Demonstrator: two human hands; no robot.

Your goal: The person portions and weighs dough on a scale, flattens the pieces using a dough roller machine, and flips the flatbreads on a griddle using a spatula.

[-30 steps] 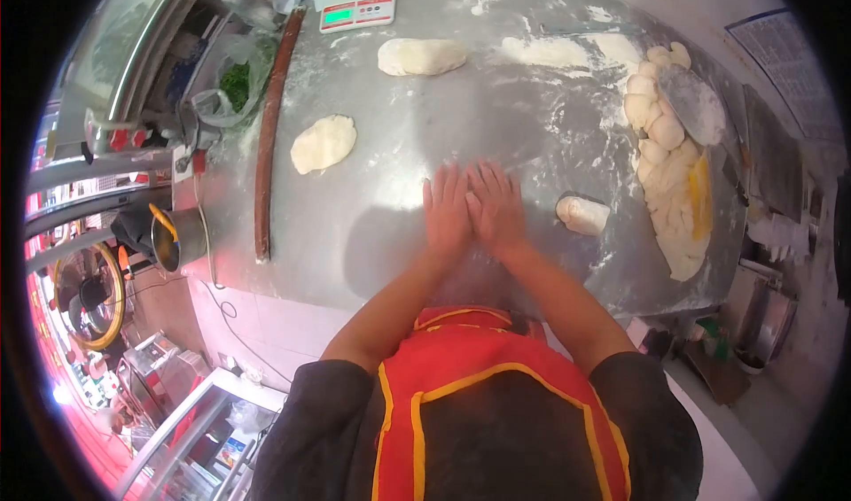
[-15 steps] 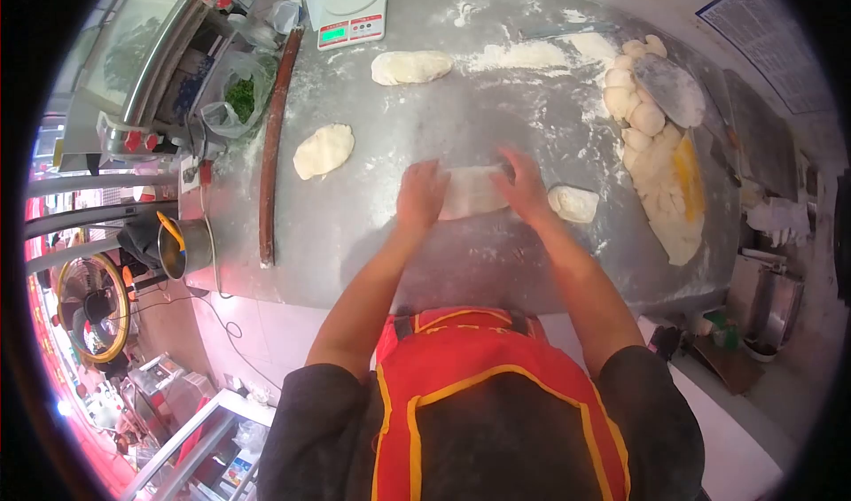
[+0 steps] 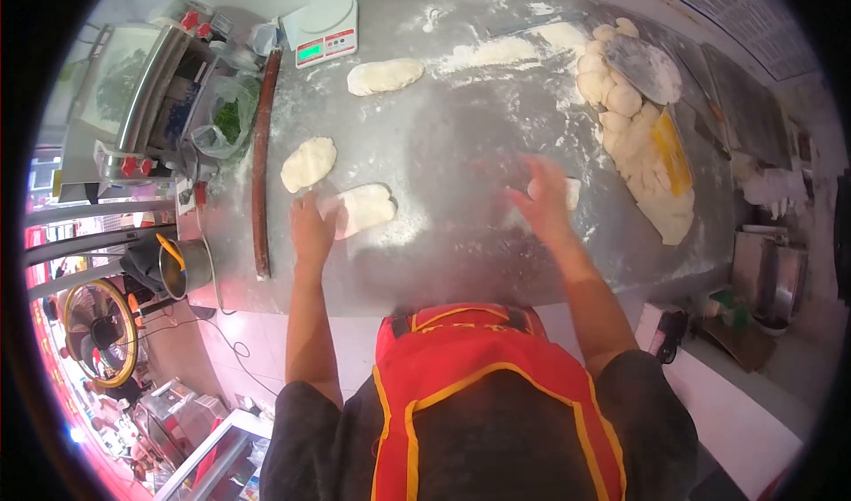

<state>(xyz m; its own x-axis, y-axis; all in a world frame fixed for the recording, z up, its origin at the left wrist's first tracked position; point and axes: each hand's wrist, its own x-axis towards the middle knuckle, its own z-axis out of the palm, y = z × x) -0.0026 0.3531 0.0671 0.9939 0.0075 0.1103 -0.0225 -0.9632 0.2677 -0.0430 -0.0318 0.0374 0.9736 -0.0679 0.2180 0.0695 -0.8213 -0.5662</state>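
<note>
On the floured metal table (image 3: pixel 425 271), a flat oval of dough (image 3: pixel 366 209) lies at the left. My left hand (image 3: pixel 313 226) is at its left end, fingertips touching or right beside it; whether they grip it I cannot tell. My right hand (image 3: pixel 545 201), slightly blurred, has its fingers apart over a small dough piece (image 3: pixel 573 193), which it partly hides. Another oval of dough (image 3: pixel 308 164) lies just beyond my left hand, and a longer one (image 3: pixel 386 77) farther back.
A brown rod (image 3: pixel 263 164) lies along the left side, near a bag of greens (image 3: pixel 228 122). A white scale (image 3: pixel 326 30) stands at the back left. Heaped dough (image 3: pixel 640 160) with a yellow scraper (image 3: pixel 672 155) and a floury round piece (image 3: pixel 644 67) is on the right.
My hands have moved apart. The dough that was between them is now at the left by my left hand. My right hand has come over the small piece on the right.
</note>
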